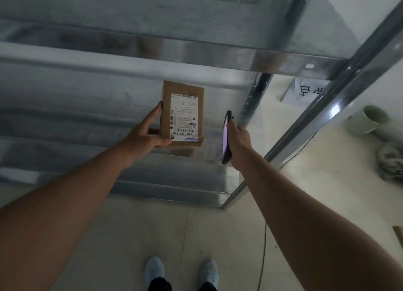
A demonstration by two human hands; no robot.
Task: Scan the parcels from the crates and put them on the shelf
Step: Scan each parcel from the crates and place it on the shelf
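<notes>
Holding a brown cardboard parcel (182, 114) by its near left corner, the left hand (145, 136) has its fingers along the parcel's left edge and its thumb across the bottom — a firm grip on the box. The parcel sits above a tier of the metal shelf (87, 116), label side up, its white shipping label (183, 116) facing the camera with barcodes visible; whether its underside touches the shelf cannot be told. Just right of the parcel, apart from it, the right hand (238, 141) curls round a dark handheld scanner (226, 137), seen edge-on, with a purple glow on the side turned toward the parcel. Right of the parcel again stands the shelf's upright post (305, 125). Further right, on the tiled floor (218, 225), lie a printed paper sign (305, 92) and a pale cylindrical container (366, 120) on its side. Below the parcel — two light shoes (182, 271).
</notes>
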